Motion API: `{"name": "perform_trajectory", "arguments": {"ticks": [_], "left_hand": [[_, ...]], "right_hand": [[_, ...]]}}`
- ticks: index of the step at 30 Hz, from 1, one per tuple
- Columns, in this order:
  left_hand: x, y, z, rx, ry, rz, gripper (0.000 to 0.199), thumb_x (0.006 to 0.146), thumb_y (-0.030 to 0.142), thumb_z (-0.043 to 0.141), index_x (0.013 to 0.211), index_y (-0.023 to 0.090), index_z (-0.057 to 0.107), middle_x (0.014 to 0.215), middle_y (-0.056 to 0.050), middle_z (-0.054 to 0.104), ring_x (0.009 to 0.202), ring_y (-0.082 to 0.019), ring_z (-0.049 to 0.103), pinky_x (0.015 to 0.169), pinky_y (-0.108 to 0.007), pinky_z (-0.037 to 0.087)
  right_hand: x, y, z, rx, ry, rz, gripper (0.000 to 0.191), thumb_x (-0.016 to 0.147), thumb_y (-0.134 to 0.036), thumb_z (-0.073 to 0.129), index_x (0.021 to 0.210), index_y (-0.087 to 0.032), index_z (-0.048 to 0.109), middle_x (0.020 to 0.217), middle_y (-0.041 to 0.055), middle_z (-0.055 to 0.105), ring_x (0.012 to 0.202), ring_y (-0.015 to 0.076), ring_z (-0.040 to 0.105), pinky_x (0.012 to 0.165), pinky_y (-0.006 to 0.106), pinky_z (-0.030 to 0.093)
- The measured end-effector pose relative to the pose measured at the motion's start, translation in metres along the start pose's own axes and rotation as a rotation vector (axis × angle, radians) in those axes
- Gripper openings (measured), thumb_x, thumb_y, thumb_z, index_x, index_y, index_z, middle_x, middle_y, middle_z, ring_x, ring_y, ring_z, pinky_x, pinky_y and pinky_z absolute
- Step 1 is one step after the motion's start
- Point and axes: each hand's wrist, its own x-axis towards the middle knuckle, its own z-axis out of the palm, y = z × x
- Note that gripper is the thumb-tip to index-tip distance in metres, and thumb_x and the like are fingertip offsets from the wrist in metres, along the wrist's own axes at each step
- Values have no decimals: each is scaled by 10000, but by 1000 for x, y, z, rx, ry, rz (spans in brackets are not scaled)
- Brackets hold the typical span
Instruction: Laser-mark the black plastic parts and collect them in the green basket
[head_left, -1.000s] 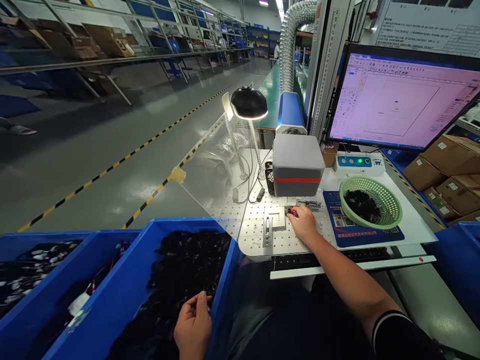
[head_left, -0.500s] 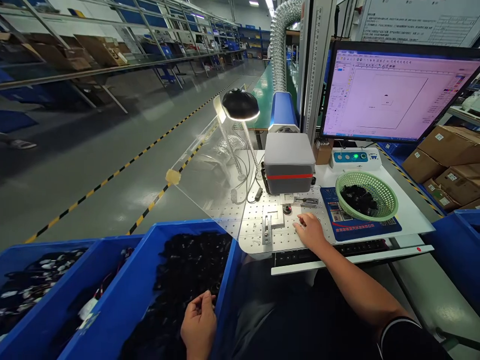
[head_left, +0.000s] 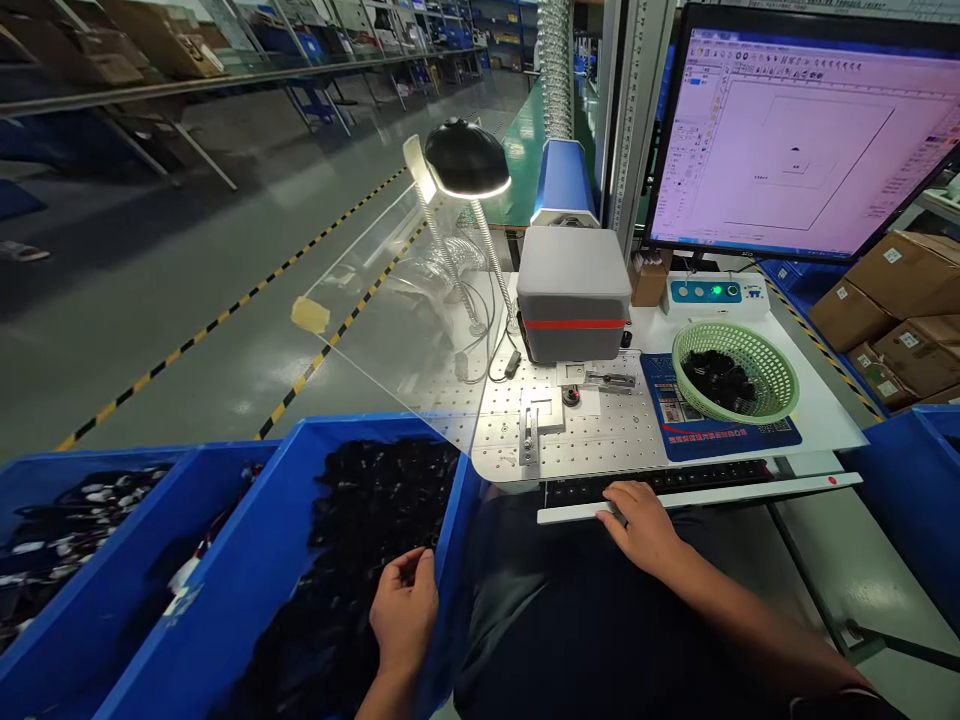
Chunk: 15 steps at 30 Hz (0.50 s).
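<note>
My right hand (head_left: 639, 525) rests at the front edge of the keyboard tray, its fingers stretched over the black keyboard (head_left: 675, 478), thumb apart and nothing held. Over the blue bin (head_left: 300, 470) of black parts (head_left: 386, 500) hovers my left hand (head_left: 407, 605), thumb and fingertips pinched together. Whatever they hold, if anything, is hidden against the dark parts. A small round black part (head_left: 571, 396) sits between metal fixture blocks on the perforated plate (head_left: 592, 445), below the grey machine head (head_left: 575, 290).
A green basket (head_left: 780, 375) with black parts stands on a blue mat (head_left: 690, 447). A lit lamp (head_left: 466, 160) and a clear sheet with yellow tape (head_left: 310, 315) are at the plate's left. The monitor (head_left: 795, 150) stands behind, near a button box (head_left: 712, 293).
My right hand has moved from the perforated plate down to the keyboard. My left hand stays pinched over the bin. The camera view has tilted downward.
</note>
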Motion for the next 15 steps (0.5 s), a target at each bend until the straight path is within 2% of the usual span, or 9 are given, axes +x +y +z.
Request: {"name": "perform_trajectory", "arguments": {"ticks": [6, 11, 15], "left_hand": [[1, 2, -2, 38, -37, -39, 356, 737, 476, 585, 944, 188, 614, 842, -55, 668, 761, -247, 635, 784, -407, 498], [8, -4, -1, 62, -60, -88, 357, 734, 477, 592, 954, 196, 603, 850, -56, 673, 794, -259, 650, 826, -429, 500], [11, -6, -2, 47, -58, -125, 336, 715, 407, 600, 982, 203, 608, 913, -59, 683, 808, -253, 653, 828, -424, 506]], "right_hand": [[1, -1, -6, 3, 22, 1, 173, 922, -253, 602, 1081, -190, 634, 1043, 93, 691, 963, 248, 638, 850, 420, 501], [17, -3, -18, 48, 174, -56, 163, 942, -279, 577, 1064, -198, 648, 982, 88, 698, 916, 231, 631, 847, 413, 506], [45, 11, -26, 82, 288, -17, 170, 939, -295, 556, 1032, -201, 665, 949, 93, 695, 867, 222, 627, 802, 392, 521]]}}
